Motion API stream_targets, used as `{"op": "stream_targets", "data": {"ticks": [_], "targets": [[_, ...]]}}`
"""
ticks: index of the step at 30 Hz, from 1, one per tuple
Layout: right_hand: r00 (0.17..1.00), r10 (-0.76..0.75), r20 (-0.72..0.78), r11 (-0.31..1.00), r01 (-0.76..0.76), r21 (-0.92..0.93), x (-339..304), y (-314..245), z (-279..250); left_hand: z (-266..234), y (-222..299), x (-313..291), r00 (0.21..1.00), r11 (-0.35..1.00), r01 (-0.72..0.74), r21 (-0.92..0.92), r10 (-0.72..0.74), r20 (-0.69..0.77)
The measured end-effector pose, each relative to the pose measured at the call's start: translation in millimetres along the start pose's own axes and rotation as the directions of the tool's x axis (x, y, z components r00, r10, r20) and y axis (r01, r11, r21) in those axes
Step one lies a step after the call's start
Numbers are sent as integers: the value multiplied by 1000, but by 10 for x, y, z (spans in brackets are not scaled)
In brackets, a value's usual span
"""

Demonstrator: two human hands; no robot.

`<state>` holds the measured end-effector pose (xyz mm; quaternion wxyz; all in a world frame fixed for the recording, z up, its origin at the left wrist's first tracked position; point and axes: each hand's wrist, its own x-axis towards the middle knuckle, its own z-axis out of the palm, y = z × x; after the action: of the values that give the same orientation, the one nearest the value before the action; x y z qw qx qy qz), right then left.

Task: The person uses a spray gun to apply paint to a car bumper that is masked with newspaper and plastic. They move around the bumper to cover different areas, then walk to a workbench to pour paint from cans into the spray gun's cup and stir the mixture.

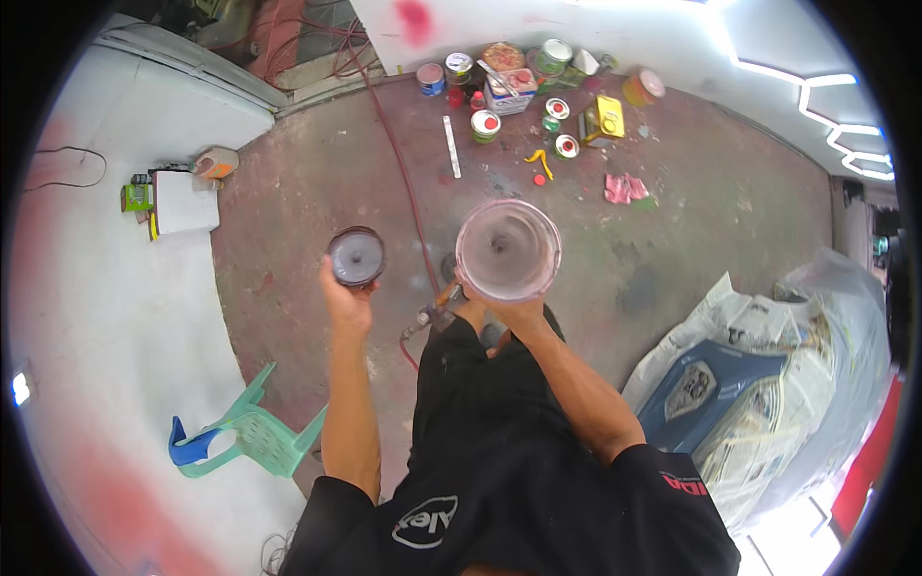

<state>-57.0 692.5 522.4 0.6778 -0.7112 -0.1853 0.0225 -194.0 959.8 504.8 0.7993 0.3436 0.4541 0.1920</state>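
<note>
My left hand (pixel 350 303) is closed around the edge of a round, dark-rimmed lid (pixel 356 257), its greyish inner face turned up. To the right, my right hand (pixel 520 312) holds a spray gun (pixel 439 318) beneath its wide, open paint cup (pixel 531 261). Greyish-pink residue coats the cup's inside, with a dark hole at the bottom. Lid and cup are apart. My fingers hide most of the gun's handle; its nozzle end points left.
A red air hose (pixel 399 163) runs across the stained floor. Several paint cans (pixel 485 125), a yellow tin (pixel 602 119) and a pink rag (pixel 625 188) lie ahead. A green chair (pixel 264 437) stands at left. Paper and plastic surround a blue panel (pixel 706 389) at right.
</note>
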Motion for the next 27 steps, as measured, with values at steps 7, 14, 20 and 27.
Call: {"op": "stream_targets", "data": {"ticks": [7, 14, 20, 27], "targets": [[939, 240, 247, 970, -243, -23, 960, 1412, 125, 549, -1064, 1741, 988, 984, 137, 115, -128, -85], [867, 240, 437, 970, -226, -85, 2003, 3237, 427, 632, -2420, 3788, 972, 977, 199, 75, -187, -143], [832, 258, 491, 954, -300, 7, 2474, 4682, 693, 589, -3449, 5311, 977, 985, 170, 25, -165, -133], [840, 259, 477, 951, -307, 25, 2855, 5389, 997, 271, -3846, 6010, 958, 939, 244, 243, -193, -213]]}}
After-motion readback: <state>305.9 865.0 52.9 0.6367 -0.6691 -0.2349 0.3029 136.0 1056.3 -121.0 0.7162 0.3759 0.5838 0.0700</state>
